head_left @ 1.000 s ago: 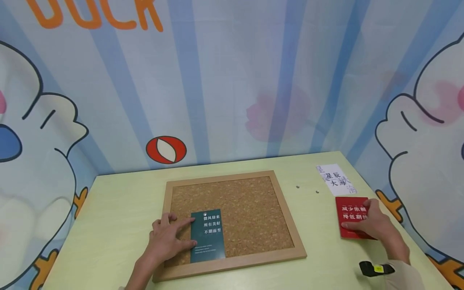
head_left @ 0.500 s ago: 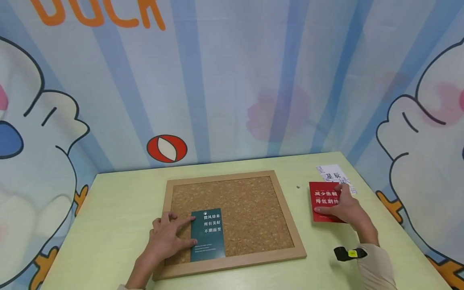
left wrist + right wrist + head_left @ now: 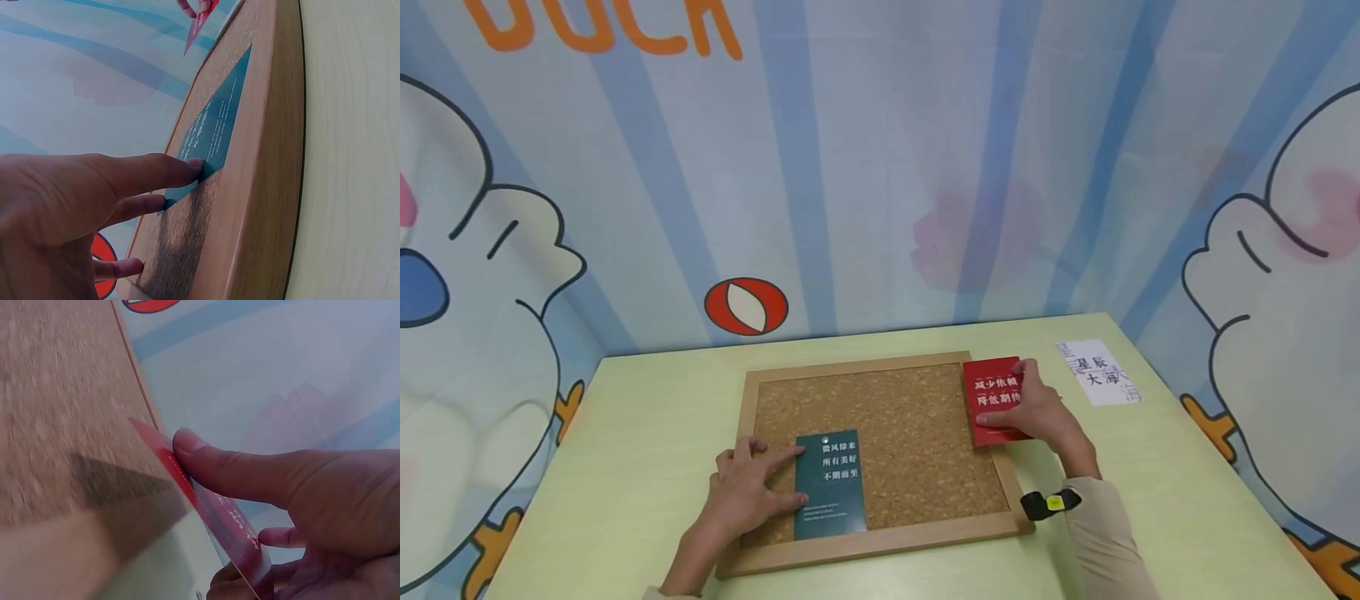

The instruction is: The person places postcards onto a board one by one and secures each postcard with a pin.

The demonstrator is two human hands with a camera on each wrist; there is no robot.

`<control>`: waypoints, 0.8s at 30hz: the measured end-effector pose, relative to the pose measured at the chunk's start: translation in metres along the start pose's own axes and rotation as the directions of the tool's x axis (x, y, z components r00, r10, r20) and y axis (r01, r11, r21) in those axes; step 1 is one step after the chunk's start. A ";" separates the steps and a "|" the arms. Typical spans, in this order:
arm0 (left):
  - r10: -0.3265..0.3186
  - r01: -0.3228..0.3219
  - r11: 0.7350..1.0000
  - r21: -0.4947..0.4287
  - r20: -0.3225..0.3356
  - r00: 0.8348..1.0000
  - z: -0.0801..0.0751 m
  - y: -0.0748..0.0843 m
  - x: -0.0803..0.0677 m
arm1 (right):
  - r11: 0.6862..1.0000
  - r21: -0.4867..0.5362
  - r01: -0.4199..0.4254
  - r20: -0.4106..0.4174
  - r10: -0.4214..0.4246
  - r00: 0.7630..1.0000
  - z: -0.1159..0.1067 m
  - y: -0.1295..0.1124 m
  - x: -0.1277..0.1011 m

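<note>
A dark green card with white characters lies on the lower left of the framed cork board. A small pale round spot shows near its top edge. My left hand rests at the card's left side, thumb and index fingertip touching that edge; the left wrist view shows the other fingers spread toward the cork. Over the board's upper right corner, my right hand holds a red card between thumb and fingers. In the right wrist view the red card is tilted above the board, casting a shadow.
A white card with dark characters lies at the right back of the pale table. A small grey object is partly visible by the right fingers. A printed curtain stands behind the table.
My right hand has carried the red card leftward from beside the white card, across the table, to above the board's upper right corner. The left hand and green card have stayed in place.
</note>
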State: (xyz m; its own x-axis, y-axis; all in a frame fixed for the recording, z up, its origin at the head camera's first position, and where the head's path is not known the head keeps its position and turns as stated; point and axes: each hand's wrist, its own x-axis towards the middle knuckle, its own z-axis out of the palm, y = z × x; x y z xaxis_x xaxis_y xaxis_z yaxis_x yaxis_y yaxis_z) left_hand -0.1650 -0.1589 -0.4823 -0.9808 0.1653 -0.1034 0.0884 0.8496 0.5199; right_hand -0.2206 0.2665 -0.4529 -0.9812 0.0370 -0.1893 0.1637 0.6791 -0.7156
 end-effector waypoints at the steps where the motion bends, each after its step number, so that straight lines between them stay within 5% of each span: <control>1: -0.002 0.002 1.000 0.000 0.001 1.000 0.000 0.000 0.000 | 1.000 0.006 0.001 0.004 -0.001 1.000 0.004 -0.003 0.001; 24: 0.003 -0.003 1.000 -0.002 -0.006 1.000 0.000 0.000 0.000 | 0.985 0.066 0.157 -0.022 -0.156 0.987 0.091 -0.062 0.020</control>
State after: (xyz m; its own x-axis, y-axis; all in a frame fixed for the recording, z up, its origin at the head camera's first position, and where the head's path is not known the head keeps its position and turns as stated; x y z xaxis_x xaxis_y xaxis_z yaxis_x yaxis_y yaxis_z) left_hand -0.1646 -0.1590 -0.4825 -0.9816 0.1643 -0.0968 0.0905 0.8481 0.5221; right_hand -0.2412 0.1581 -0.4737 -0.9968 -0.0534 -0.0602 0.0135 0.6262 -0.7795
